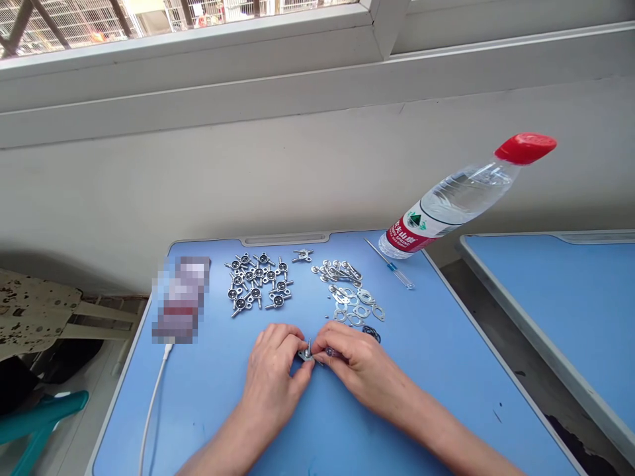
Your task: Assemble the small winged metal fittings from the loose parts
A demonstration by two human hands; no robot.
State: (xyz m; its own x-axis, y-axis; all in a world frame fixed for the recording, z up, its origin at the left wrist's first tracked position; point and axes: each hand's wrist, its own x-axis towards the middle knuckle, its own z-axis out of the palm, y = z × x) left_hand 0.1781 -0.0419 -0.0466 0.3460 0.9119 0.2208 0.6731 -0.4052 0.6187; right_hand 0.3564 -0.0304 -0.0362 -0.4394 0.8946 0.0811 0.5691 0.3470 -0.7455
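1. And the one readable label here: the water bottle wears a red band with Chinese characters, 夫山泉 legible, "SPRING" in small print below, and a small green mountain badge. Red cap on top, the bottle tilted in this view, sitting at the far edge of the table.
2. On to the work! The left hand and right hand meet at the centre, fingers curled in, both pinching the small metal fitting between them, a short stem sticking up from it. Something dark sits by the right fingertips, too small to tell what.
3. Just above, the cross-shaped metal parts lie in a cluster, with one stray off to the right. Next along come the flat metal rings and a little heap of black rubber rings, right beside the right hand.
4. Far right, a slim screwdriver with a blue-and-clear handle lies on the blue table. Far left, a pixelated object trails a white cable.
5. Around the scene: a second blue table, a grey-white wall, a white window frame, and a teal chair low on the left.
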